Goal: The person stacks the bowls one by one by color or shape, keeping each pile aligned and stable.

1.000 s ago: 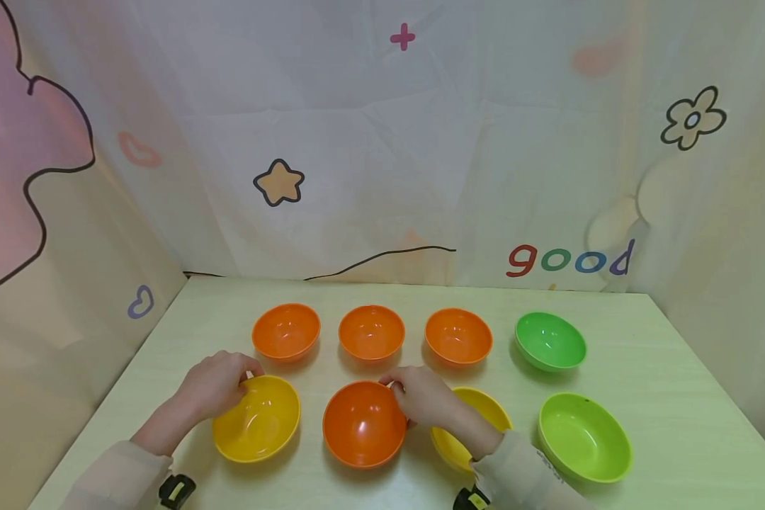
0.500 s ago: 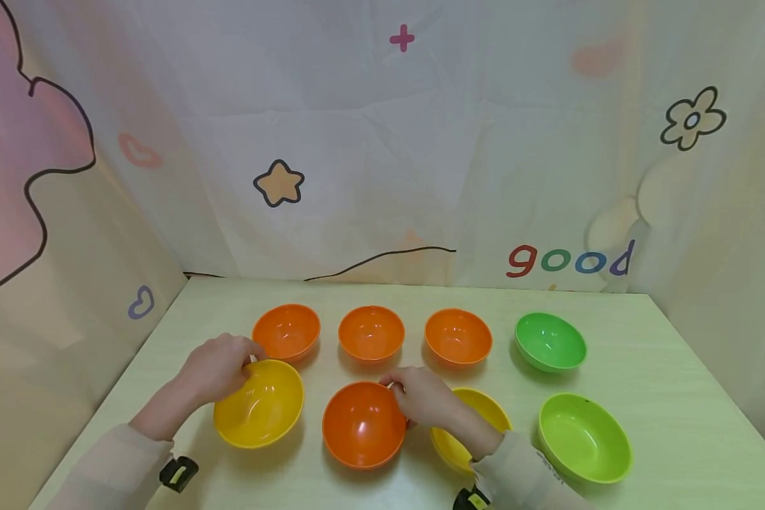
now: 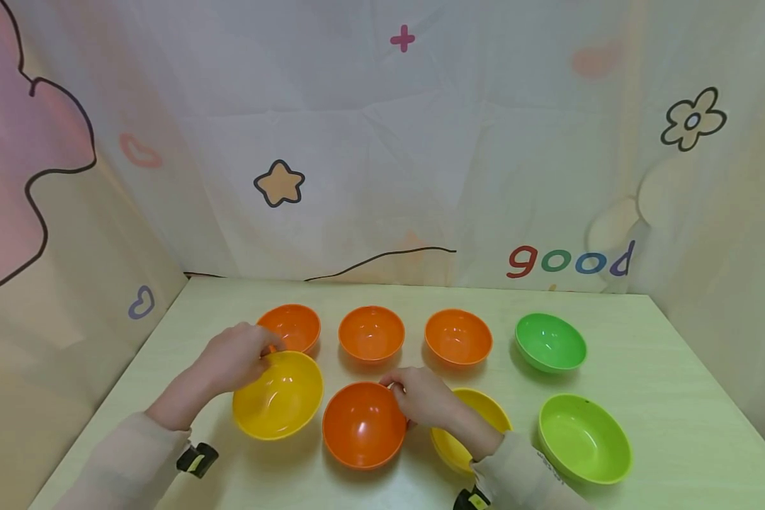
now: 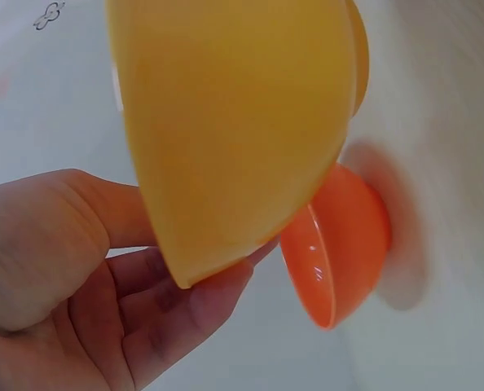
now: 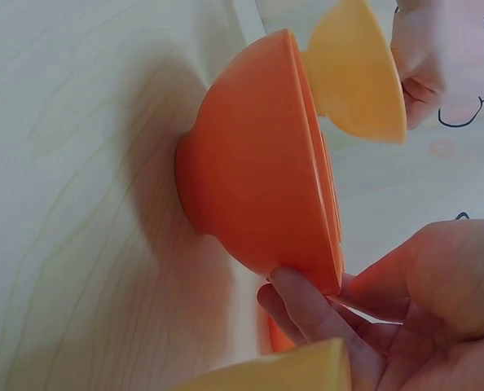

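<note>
My left hand (image 3: 237, 358) grips the rim of a yellow bowl (image 3: 279, 400), thumb on one side and fingers on the other. In the left wrist view this yellow bowl (image 4: 242, 138) is off the table and tilted. Its far edge overlaps the back-left orange bowl (image 3: 296, 326) in the head view. My right hand (image 3: 423, 400) pinches the right side of a darker orange bowl (image 3: 363, 432) at front centre. The right wrist view shows that orange bowl (image 5: 250, 163) standing on its foot on the table.
Two more orange bowls (image 3: 371, 334) (image 3: 457, 337) and a green bowl (image 3: 550, 343) line the back. A second yellow bowl (image 3: 484, 409) lies partly under my right forearm. A lime-green bowl (image 3: 583, 439) stands at front right. A printed curtain (image 3: 382, 177) hangs behind the table.
My left hand has lifted the yellow bowl off the table and carried it up and to the right, towards the darker orange bowl. The right hand and its bowl have stayed still.
</note>
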`<action>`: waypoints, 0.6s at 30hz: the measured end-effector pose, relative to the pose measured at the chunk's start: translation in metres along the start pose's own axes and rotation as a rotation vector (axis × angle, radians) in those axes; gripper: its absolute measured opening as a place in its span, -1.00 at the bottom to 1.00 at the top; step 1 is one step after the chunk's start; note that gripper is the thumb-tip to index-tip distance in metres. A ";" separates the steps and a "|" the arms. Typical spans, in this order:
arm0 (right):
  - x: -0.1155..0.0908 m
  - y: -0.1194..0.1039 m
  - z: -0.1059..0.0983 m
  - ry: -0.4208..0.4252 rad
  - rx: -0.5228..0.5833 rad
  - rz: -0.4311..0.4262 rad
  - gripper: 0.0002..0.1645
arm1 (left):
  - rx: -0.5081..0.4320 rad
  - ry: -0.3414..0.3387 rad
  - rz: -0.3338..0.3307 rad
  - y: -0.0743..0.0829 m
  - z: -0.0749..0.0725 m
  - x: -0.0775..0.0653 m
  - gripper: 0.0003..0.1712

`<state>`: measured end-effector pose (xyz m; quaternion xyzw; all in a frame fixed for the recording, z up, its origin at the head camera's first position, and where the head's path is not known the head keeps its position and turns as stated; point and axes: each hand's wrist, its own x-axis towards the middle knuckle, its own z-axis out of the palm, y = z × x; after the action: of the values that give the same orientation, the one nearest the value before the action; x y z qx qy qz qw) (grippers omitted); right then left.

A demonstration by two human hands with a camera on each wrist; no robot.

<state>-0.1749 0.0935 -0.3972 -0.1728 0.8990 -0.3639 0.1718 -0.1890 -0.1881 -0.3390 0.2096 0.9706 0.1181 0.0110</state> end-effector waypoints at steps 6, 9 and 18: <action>0.001 0.001 0.001 -0.005 -0.002 -0.001 -0.71 | -0.014 0.010 0.034 0.010 -0.003 0.006 -0.77; 0.001 0.001 0.000 -0.007 -0.002 -0.004 -0.71 | -0.021 0.012 0.049 0.015 -0.004 0.009 -0.79; 0.000 0.001 0.000 -0.011 -0.008 -0.020 -0.71 | -0.097 0.021 0.073 0.032 -0.003 0.015 -0.76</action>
<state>-0.1752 0.0937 -0.3977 -0.1845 0.8977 -0.3610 0.1724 -0.1902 -0.1546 -0.3282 0.2429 0.9555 0.1673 0.0064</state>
